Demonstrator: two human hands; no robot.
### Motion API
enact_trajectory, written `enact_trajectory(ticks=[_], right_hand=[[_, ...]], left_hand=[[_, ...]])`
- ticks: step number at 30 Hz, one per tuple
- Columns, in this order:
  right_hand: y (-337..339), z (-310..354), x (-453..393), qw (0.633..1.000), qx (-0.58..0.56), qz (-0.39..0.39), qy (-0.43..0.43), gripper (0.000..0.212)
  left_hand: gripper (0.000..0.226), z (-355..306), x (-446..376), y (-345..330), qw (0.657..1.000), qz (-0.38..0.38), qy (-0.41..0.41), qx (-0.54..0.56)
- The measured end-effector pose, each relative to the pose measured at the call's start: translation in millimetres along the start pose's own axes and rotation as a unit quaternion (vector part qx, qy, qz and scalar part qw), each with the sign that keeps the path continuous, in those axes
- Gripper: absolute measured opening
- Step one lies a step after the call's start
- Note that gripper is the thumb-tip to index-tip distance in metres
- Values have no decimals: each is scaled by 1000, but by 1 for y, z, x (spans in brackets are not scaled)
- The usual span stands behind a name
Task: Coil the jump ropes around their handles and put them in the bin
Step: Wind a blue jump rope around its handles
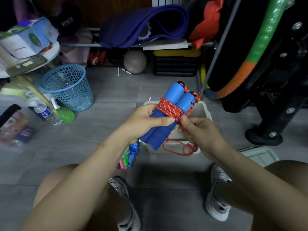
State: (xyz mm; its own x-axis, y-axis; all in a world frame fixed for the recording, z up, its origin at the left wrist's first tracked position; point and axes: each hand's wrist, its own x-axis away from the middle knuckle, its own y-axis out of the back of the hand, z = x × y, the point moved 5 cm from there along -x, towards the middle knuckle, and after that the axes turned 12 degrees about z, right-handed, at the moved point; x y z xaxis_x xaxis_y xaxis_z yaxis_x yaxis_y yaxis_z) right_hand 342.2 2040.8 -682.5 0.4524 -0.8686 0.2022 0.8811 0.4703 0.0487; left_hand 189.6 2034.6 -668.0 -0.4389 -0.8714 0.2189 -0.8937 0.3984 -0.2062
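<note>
Blue foam handles (168, 114) sit paired in the left hand (143, 121), thumb clamped across the red rope (170, 108) wraps. The right hand (198, 130) pinches the rope at the coil. Best keep tension, lay turns snug; slack (181, 148) trails over the white bin (203, 109) below.

A grey tiled floor (106, 90) is shown. A white bin (202, 108) is placed on the floor at centre, with a loose red rope (180, 148) draped across its near rim. Coiled jump ropes (130, 155) with blue, green and pink parts are laid just beside the bin's left near corner. A blue mesh basket (70, 88) is stood toward the far left, with a water bottle (47, 114) and a green spray bottle (64, 113) near it. A grey ball (135, 61) is located at the far edge.
</note>
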Motion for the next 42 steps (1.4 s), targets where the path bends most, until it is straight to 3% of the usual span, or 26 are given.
enact_trajectory(ticks=[7,11,14,16,19,22,24,27,29,31,34,37,39,42], right_hand=[[5,2,-1,993,39,-110,7,54],[-1,3,0,998,4,-61,10,62],[-7,3,1,999,-11,-7,31,79],[-5,6,2,999,14,-14,44,68],[1,13,2,998,27,-36,40,25],[7,13,-1,997,48,-52,42,31],[5,11,-2,998,53,-38,5,38],[8,19,-2,991,120,-4,-52,33],[14,34,-2,969,245,13,-26,28],[12,51,0,919,390,36,50,25],[3,61,5,834,531,28,147,25],[-3,64,8,783,581,19,220,35],[-8,65,8,767,589,30,251,33],[-11,64,8,788,550,38,273,28]], left_hand=[[37,2,1,-5,999,-20,6,32],[29,2,0,-7,997,-10,10,71],[25,0,-1,-4,996,-7,-1,90],[28,-2,1,-4,998,-6,-1,56],[33,-4,-1,-6,1000,-6,-7,25],[37,-4,-5,-4,1000,-14,-16,15],[37,-3,-7,-1,999,-35,-17,-1],[34,1,-8,10,996,-88,0,-34],[29,0,-9,18,991,-113,1,-77],[31,2,-12,21,986,-97,7,-135],[37,6,-15,11,968,-9,33,-251],[43,7,-13,-4,948,65,35,-310],[39,4,-12,-12,936,111,30,-333],[36,1,-8,-17,914,152,55,-373]])
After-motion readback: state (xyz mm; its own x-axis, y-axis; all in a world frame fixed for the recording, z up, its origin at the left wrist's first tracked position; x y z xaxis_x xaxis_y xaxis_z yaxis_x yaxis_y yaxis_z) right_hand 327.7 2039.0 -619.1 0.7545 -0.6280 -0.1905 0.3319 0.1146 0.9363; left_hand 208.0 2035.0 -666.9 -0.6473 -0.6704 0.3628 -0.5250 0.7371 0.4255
